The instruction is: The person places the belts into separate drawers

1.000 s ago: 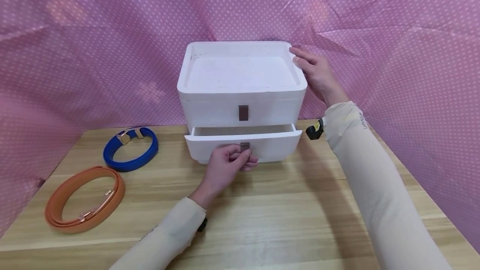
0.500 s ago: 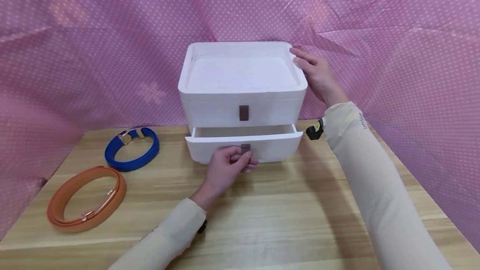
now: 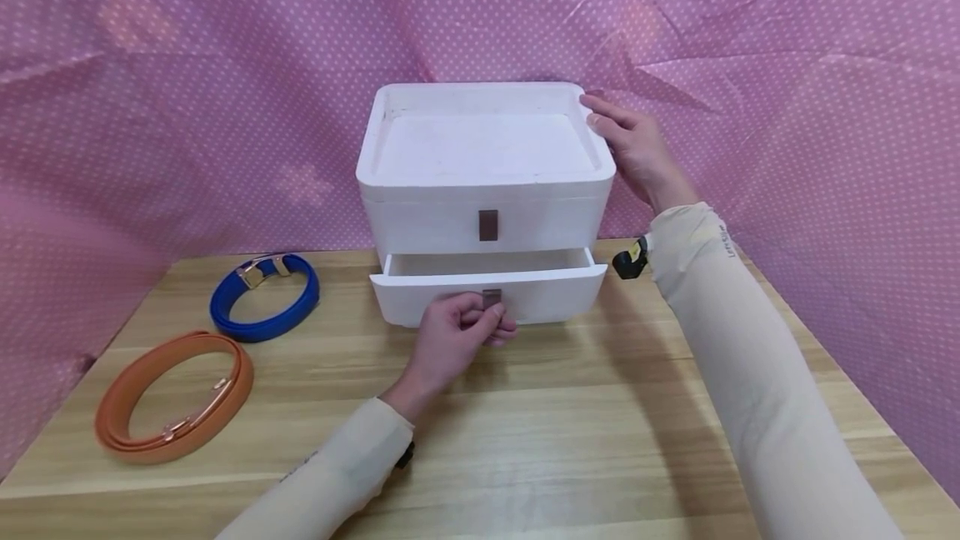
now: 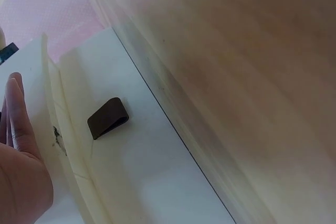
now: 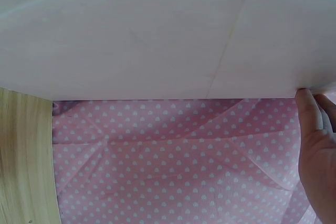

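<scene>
A white box [image 3: 483, 148] with two drawers sits on the far part of the wood-grain table [image 3: 562, 440], just in front of the pink dotted cloth [image 3: 262, 107]. Its lower drawer [image 3: 558, 300] stands partly out, a strip of its inside showing, while the upper drawer [image 3: 423, 219] is flush, its brown upper tab [image 3: 488, 225] untouched.

The left hand [image 3: 450, 332] reaches to the lower drawer's front, its fingers curled and gripping the lower tab [image 3: 491, 296], with the thumb over the tab's bottom end (the pinch is clear only from the head view). The right hand [image 3: 641, 152] rests against the box's right side near the top, fingers fairly straight and touching the wall and rim rather than closed round anything.

Off to the left, well apart from both hands, lie two coiled belts: the blue belt [image 3: 273, 327] farther back, its gold buckle [image 3: 251, 275] at the rear of the coil, and the larger orange belt [image 3: 111, 415] nearer the person. Both arms wear pale sleeves [image 3: 757, 390].
</scene>
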`<state>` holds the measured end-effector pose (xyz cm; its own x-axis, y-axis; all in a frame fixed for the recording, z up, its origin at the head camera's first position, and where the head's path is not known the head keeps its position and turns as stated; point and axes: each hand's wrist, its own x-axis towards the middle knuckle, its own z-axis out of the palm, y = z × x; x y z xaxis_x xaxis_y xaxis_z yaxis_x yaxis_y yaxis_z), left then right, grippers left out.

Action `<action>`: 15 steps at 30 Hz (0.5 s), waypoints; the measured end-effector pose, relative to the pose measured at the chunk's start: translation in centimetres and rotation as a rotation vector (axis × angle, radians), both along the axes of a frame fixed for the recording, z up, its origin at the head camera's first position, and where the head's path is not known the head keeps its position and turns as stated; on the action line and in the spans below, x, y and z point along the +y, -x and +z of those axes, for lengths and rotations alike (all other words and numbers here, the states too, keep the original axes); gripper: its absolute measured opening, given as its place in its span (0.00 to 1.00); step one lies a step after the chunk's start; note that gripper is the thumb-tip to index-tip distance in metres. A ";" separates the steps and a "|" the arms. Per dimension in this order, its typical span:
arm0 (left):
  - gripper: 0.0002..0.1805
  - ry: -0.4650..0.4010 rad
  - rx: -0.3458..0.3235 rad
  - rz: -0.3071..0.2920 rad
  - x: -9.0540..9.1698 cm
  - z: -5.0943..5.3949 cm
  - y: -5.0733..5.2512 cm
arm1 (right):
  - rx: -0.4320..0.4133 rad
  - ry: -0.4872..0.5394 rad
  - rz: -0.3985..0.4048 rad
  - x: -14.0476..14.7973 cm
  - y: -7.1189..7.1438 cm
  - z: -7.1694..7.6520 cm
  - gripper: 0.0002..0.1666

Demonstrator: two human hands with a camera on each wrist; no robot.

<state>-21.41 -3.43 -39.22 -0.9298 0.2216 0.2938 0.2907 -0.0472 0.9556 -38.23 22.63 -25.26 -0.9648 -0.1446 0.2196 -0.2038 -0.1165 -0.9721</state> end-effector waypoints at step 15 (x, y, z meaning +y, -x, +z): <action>0.10 0.003 -0.012 -0.019 -0.2 0.3 -0.3 | -0.014 -0.008 -0.001 -0.1 -0.3 0.2 0.27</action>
<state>-21.07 -3.64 -38.90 -0.9288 0.2405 0.2819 0.2783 -0.0497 0.9592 -37.95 22.54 -25.09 -0.9680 -0.1452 0.2046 -0.1899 -0.1088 -0.9758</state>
